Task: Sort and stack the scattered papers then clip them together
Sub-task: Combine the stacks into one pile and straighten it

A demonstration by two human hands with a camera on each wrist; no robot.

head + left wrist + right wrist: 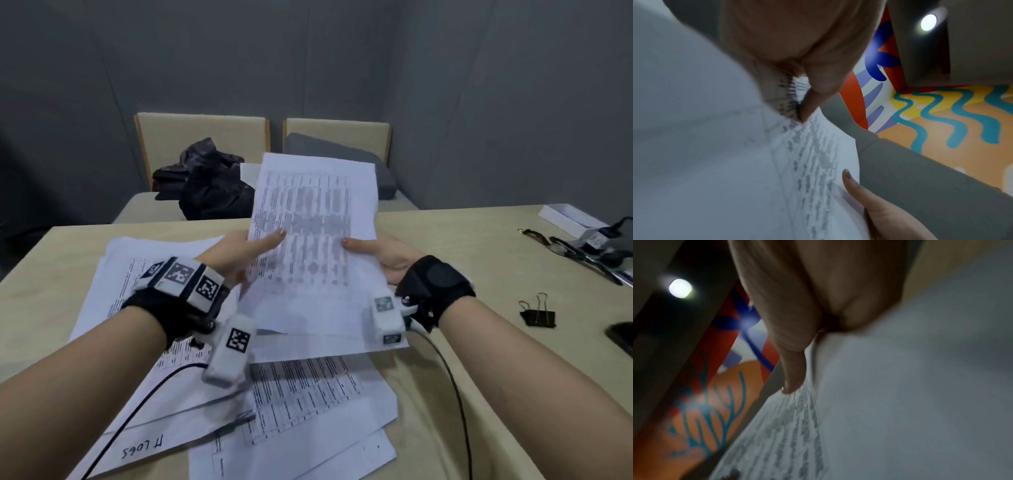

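A printed sheet of paper [315, 219] with a dense table is lifted above the table, tilted up and away from me. My left hand [246, 246] pinches its left edge, thumb on the printed face. On the opposite side my right hand [376, 251] pinches the right edge the same way. The left wrist view shows the held sheet [807, 154] close up, with the right hand's thumb [851, 180] on its far edge. Blurred print on the sheet [789, 426] fills the right wrist view. Several more scattered papers [301, 394] lie overlapping below my arms. A black binder clip [537, 315] lies at the right.
The beige table [462, 246] carries a white box [568, 217], glasses and dark cables [575, 250] at the far right, and a dark object [621, 337] at the right edge. Beyond the table stand two chairs [202, 137], with black clothing [212, 185] and a grey cushion [342, 154].
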